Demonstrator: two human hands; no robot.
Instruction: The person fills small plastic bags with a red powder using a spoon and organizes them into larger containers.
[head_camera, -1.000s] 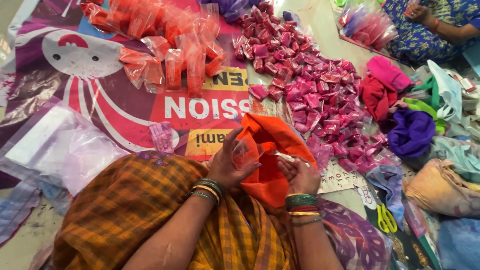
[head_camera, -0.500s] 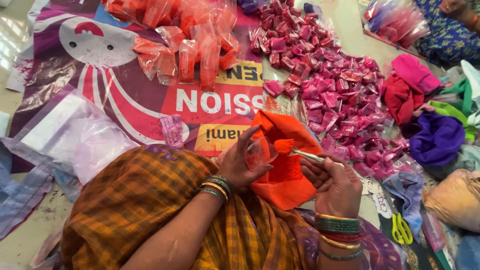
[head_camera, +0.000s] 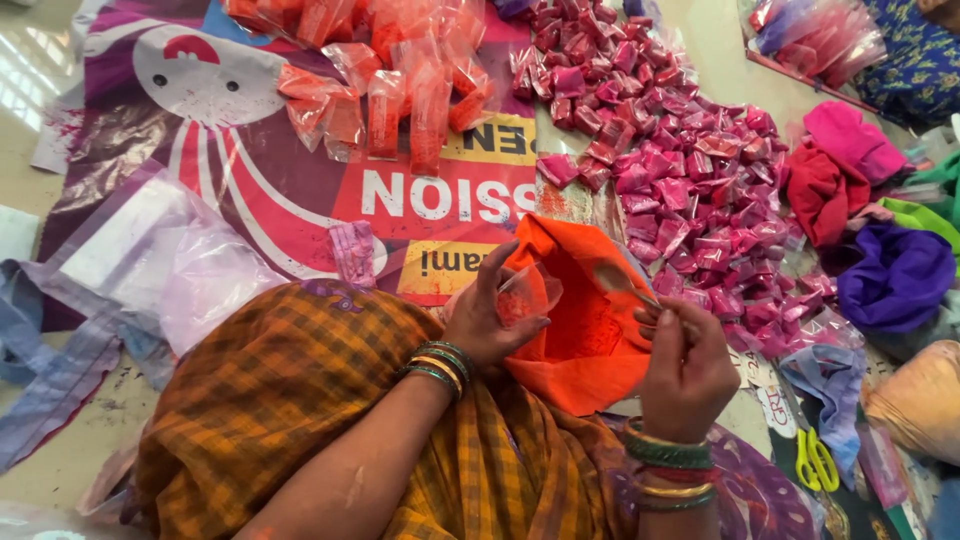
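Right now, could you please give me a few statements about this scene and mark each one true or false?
1. The left hand holds a small clear packet with orange powder. True.
2. The right hand rests flat on the floor. False: it is raised beside the orange cloth bag, pinching a small spoon-like tool.
3. The pink packets lie heaped to the right of the orange packets. True.
4. The yellow-handled scissors are in the left hand. False: they lie on the floor at lower right.
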